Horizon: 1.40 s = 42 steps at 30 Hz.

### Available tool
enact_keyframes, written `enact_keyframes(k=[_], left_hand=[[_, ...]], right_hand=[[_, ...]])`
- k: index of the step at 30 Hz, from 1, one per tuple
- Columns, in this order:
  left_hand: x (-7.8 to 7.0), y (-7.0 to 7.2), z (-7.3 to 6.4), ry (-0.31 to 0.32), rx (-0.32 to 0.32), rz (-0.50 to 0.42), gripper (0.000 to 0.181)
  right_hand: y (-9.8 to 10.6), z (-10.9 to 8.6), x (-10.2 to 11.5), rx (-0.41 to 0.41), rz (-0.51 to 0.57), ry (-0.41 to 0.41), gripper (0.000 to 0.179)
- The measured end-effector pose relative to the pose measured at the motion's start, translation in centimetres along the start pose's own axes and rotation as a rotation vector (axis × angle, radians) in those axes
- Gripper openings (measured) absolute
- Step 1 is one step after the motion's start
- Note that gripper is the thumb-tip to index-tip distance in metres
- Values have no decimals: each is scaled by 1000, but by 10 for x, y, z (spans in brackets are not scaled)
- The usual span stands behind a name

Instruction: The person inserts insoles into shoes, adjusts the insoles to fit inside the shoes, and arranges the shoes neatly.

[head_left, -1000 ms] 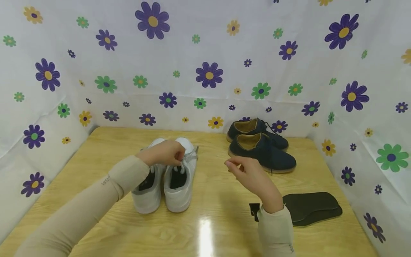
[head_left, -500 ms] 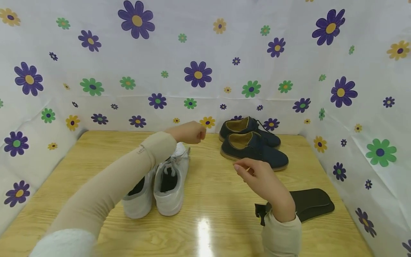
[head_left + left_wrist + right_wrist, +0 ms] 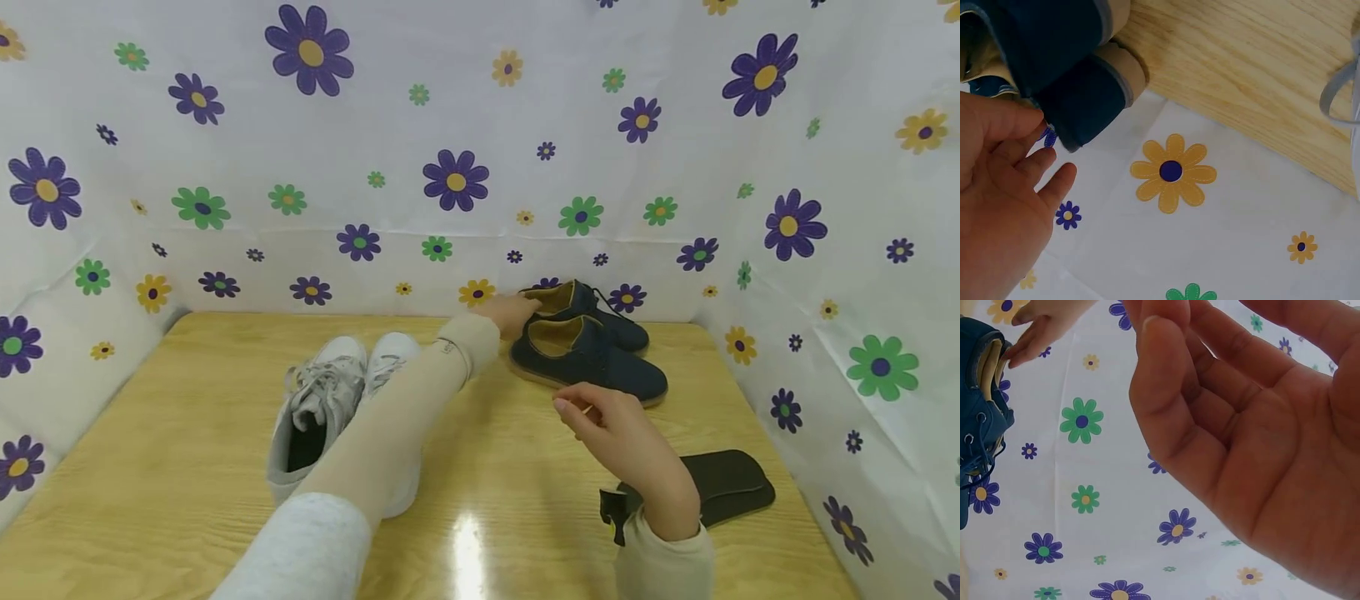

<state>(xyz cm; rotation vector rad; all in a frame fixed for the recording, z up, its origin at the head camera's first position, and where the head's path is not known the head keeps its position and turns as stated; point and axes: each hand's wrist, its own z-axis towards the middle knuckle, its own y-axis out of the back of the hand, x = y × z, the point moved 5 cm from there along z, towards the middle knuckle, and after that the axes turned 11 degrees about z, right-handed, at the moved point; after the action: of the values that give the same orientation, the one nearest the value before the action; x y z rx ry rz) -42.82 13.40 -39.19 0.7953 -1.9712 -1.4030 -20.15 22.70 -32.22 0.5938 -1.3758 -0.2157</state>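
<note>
My left hand [image 3: 510, 314] reaches to the heel of the far navy lace-up shoe [image 3: 624, 330]. In the left wrist view its fingers are mostly straight, close beside the shoe heel [image 3: 1088, 103]; whether they touch it is hard to tell. Just in front stands the near navy shoe [image 3: 630, 372] of the pair, toe pointing right. My right hand [image 3: 611, 429] hovers in front of that shoe, fingers loosely curled with nothing between them. A pair of white sneakers, the left one [image 3: 330, 387] and the right one [image 3: 393, 348], stands on the left, partly covered by my left arm.
Black insoles [image 3: 731, 485] lie at the right, partly behind my right wrist, with a small black piece [image 3: 613, 507] at their left end. The wooden table [image 3: 187, 433] is bordered by a white flowered cloth [image 3: 375, 125] at the back and sides.
My left hand has left the white sneakers and moved right and away to the far navy shoe's heel. My right hand has shifted slightly right, still loosely curled. The view has turned a little.
</note>
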Motion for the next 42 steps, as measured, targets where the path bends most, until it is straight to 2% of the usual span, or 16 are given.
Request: enact_keyframes(k=[3,9,12,16,22,28,32,36,40,42], left_hand=[[3,-8,2,17,-2,52,52],[7,-10,0,-28,-73,128,39],[11,-13,0,-14,-89,142,30],[14,-15,-2,7,-106,106,18],[13,-18,-4,-17,-91,47,15],[16,-17,-18,-17,-85,70,14],[15,-15,-31,-17,-58,67,13],[10,-12,-44,-46,-13,52,15],[1,-11,-55,-102,21,38,15],[-4,-11,-60,-116,22,32,15]], right_hand=[[-3,0,0,2,8,6,24],[-5,2,0,11,2,2,26],[-5,3,1,20,-9,-3,25],[-5,4,1,30,-14,-12,26],[-4,5,-1,31,-21,-16,25],[-5,5,0,36,-31,-18,25],[-6,6,1,44,-47,-7,25],[-8,6,3,50,-59,-7,25],[-9,6,4,54,-67,-9,25],[-10,6,4,55,-72,-7,25]])
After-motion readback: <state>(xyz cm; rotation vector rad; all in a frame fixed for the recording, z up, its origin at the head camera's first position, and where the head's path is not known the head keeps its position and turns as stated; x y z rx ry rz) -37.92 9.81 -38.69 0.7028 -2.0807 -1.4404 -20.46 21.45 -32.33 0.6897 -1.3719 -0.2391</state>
